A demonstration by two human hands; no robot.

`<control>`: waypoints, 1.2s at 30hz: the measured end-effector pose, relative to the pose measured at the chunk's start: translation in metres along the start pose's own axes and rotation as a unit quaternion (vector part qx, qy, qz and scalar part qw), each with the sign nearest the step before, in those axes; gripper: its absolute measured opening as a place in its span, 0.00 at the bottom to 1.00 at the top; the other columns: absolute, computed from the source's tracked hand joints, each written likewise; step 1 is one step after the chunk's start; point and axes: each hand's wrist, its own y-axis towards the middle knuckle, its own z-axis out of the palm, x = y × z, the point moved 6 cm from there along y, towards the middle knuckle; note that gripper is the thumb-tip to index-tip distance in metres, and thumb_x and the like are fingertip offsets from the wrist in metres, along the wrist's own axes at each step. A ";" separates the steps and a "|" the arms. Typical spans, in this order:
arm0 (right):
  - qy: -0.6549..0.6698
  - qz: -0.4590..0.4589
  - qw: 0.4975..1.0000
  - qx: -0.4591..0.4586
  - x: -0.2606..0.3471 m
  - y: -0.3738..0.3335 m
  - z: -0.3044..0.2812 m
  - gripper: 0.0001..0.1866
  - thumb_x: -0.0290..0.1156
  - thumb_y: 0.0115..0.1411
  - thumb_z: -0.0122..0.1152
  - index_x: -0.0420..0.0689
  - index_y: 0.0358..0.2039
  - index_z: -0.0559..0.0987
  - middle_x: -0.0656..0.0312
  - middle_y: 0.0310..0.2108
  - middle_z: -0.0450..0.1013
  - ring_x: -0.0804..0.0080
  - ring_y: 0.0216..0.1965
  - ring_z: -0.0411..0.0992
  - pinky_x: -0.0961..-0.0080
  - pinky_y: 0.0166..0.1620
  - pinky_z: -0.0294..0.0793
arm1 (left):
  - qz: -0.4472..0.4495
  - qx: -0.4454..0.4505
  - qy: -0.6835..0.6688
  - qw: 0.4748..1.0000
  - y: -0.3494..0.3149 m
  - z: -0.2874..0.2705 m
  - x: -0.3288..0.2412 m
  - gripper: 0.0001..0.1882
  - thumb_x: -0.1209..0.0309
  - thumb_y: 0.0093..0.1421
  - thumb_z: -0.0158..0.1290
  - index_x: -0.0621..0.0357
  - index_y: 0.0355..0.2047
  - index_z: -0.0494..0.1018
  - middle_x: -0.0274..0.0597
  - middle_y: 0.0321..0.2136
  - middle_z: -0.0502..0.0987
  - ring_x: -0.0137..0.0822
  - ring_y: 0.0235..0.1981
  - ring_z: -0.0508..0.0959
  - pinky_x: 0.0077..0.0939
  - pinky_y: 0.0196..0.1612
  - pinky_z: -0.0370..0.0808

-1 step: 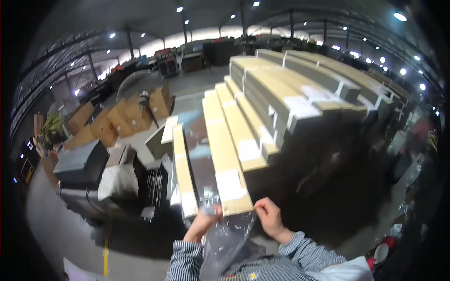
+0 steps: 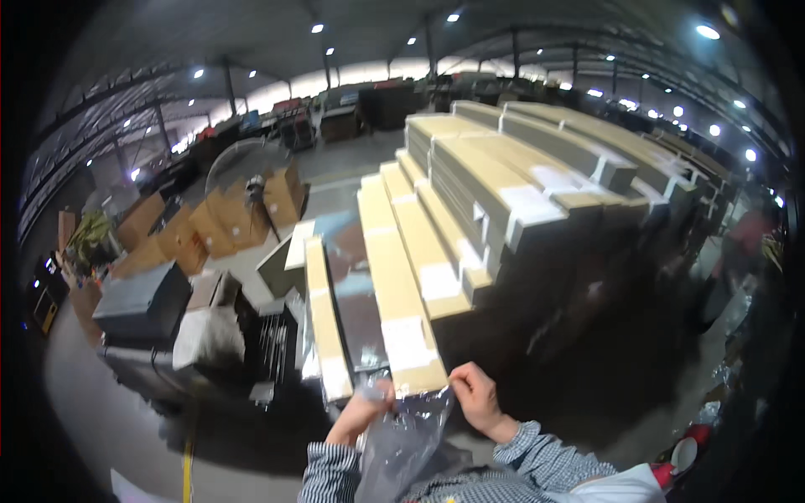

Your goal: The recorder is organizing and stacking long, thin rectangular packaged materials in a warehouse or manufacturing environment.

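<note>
A clear plastic bag (image 2: 405, 444) hangs in front of me at the near end of a long, pale yellow board (image 2: 379, 277). My left hand (image 2: 366, 411) is closed on the bag's left side, beside the board's near corner. On the other side, my right hand (image 2: 476, 397) pinches the edge of the bag near the right corner. The bag's mouth lies against the board's end; how far it reaches over the board is hard to tell. A white label (image 2: 408, 342) lies on the board's top near that end.
Stacked long boards (image 2: 495, 159) rise in steps to the right. A narrower board (image 2: 325, 323) lies to the left. Farther left stand a dark box (image 2: 142, 300), brown cartons (image 2: 214, 226) and a round fan (image 2: 251, 168). At far right a blurred person (image 2: 746, 243) stands.
The whole view has shifted slightly, so the boards and my hands sit a little lower in the picture. Both hands keep their grip on the bag.
</note>
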 end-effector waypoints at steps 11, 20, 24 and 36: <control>0.041 0.098 0.994 0.000 -0.056 -0.004 0.027 0.05 0.24 0.63 0.54 0.38 0.37 0.75 0.57 0.31 0.76 0.71 0.33 0.75 0.75 0.37 0.73 | -0.003 -0.029 -0.097 0.995 0.011 -0.016 -0.010 0.12 0.63 0.56 0.63 0.55 0.30 0.73 0.32 0.24 0.73 0.27 0.26 0.71 0.21 0.30 0.68; -0.026 0.056 0.998 -0.002 -0.039 -0.008 0.030 0.04 0.20 0.60 0.55 0.37 0.37 0.75 0.56 0.29 0.75 0.70 0.31 0.76 0.75 0.35 0.74 | -0.034 0.087 0.014 0.996 0.010 -0.032 0.032 0.11 0.65 0.56 0.64 0.58 0.31 0.75 0.33 0.28 0.75 0.27 0.32 0.74 0.22 0.37 0.70; -0.011 0.063 0.998 -0.005 -0.054 -0.015 0.034 0.05 0.18 0.60 0.54 0.37 0.36 0.74 0.57 0.30 0.75 0.72 0.31 0.75 0.76 0.36 0.74 | 0.075 0.051 0.036 0.995 0.016 -0.034 -0.012 0.01 0.77 0.56 0.56 0.60 0.30 0.76 0.38 0.30 0.78 0.30 0.36 0.77 0.24 0.41 0.72; 0.016 0.097 0.995 -0.014 -0.066 -0.024 0.040 0.04 0.19 0.59 0.56 0.38 0.35 0.74 0.55 0.30 0.75 0.70 0.31 0.75 0.75 0.36 0.74 | 0.126 -0.013 0.059 0.990 0.016 -0.038 0.007 0.06 0.74 0.53 0.62 0.61 0.29 0.77 0.36 0.31 0.78 0.30 0.33 0.76 0.26 0.39 0.72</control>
